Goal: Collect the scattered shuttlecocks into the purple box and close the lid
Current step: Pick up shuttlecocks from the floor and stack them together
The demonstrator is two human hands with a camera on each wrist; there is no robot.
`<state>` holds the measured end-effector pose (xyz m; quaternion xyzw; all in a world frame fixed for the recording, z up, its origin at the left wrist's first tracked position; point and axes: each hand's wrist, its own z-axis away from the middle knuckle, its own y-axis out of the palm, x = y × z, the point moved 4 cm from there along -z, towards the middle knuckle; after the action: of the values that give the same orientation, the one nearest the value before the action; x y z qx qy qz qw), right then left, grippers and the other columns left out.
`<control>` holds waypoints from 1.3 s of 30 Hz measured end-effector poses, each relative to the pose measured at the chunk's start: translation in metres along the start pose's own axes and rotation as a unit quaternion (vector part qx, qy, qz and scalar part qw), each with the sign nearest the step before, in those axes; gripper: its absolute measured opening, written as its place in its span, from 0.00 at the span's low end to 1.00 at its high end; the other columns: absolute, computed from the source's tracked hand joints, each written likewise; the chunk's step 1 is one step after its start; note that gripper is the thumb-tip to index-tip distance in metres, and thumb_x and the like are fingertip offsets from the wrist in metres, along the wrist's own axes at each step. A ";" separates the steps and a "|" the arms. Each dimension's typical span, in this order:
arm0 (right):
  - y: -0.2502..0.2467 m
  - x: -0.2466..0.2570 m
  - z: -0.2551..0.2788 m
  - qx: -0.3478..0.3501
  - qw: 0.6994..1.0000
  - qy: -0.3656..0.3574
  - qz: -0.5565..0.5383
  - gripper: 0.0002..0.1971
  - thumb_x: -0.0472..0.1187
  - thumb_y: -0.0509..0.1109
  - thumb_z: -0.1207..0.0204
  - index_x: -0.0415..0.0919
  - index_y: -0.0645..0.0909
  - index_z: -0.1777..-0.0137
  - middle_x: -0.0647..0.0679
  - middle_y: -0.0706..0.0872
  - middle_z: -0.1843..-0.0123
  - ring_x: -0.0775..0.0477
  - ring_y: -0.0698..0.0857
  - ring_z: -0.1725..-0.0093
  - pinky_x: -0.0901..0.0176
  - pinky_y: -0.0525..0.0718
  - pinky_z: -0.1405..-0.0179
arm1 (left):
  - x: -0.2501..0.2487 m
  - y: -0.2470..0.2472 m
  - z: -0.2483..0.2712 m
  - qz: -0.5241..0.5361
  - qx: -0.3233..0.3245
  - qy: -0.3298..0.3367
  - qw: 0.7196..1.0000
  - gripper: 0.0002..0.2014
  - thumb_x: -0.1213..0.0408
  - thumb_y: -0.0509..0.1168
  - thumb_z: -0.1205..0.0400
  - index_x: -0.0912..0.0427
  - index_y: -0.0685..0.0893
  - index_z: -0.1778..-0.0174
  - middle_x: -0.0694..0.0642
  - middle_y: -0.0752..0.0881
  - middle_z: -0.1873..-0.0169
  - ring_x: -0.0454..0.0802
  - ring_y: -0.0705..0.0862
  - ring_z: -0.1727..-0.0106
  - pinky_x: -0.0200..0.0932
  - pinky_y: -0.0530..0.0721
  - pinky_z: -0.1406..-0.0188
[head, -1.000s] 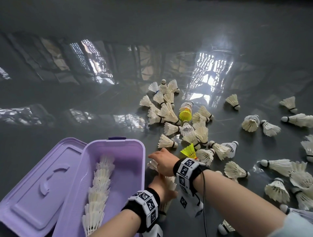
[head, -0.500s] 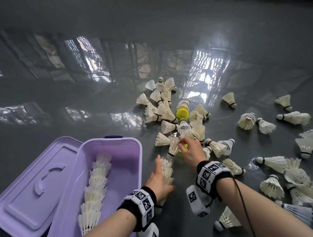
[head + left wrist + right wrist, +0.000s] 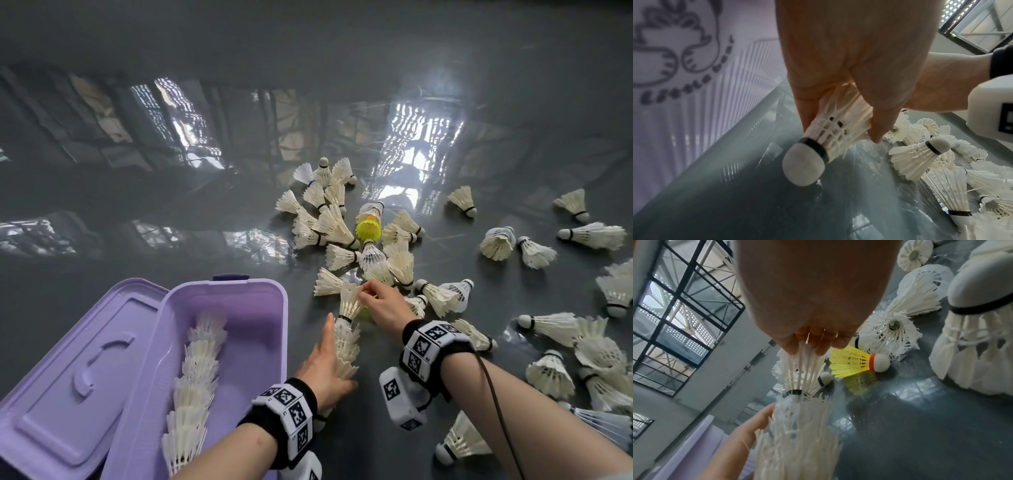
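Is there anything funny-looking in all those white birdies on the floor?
Yes. Two yellow shuttlecocks stand out among the white ones: one in the middle of the pile, another with an orange band lying by the right hand. Nothing looks broken.

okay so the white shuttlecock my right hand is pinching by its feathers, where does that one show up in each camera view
Head: white shuttlecock just below centre, right hand pinching its feather rim, cork entering the nested stack held by the left hand.
Left wrist: not in it; only the stack's bottom cork shows.
Right wrist: centre, feathers fanning down from the fingertips.
Shared landmark: purple box, left of the hands in head view, lower left in the right wrist view.
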<state>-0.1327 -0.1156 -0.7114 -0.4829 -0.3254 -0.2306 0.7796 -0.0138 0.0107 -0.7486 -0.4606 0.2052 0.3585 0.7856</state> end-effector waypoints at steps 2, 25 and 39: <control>-0.001 0.002 0.001 -0.017 1.000 -0.010 -0.005 0.06 0.43 0.61 0.17 0.42 0.77 0.50 0.49 0.82 0.55 0.48 0.79 0.55 0.54 0.77 0.52 | -0.002 0.000 0.002 -0.003 0.005 0.009 1.000 0.61 0.53 0.75 0.30 0.35 0.28 0.22 0.53 0.66 0.20 0.57 0.76 0.27 0.49 0.74 0.28; 0.009 0.002 0.016 0.047 0.998 0.013 -0.039 0.06 0.34 0.67 0.24 0.43 0.82 0.61 0.50 0.83 0.64 0.57 0.78 0.66 0.72 0.74 0.69 | -0.008 -0.004 0.006 -0.006 0.012 0.018 1.000 0.66 0.51 0.75 0.32 0.30 0.17 0.30 0.54 0.69 0.22 0.57 0.79 0.30 0.47 0.78 0.33; 0.019 -0.005 0.017 0.118 0.992 0.051 0.015 0.11 0.37 0.70 0.34 0.49 0.81 0.76 0.52 0.82 0.70 0.50 0.79 0.64 0.52 0.80 0.54 | -0.024 -0.006 0.015 -0.065 0.027 0.025 0.997 0.67 0.53 0.78 0.31 0.28 0.17 0.31 0.57 0.66 0.33 0.64 0.82 0.38 0.56 0.80 0.37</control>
<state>-0.1279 -0.0915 -0.7212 -0.3796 -0.3031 -0.2035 0.8501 -0.0250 0.0132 -0.7220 -0.4598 0.2039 0.2898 0.8143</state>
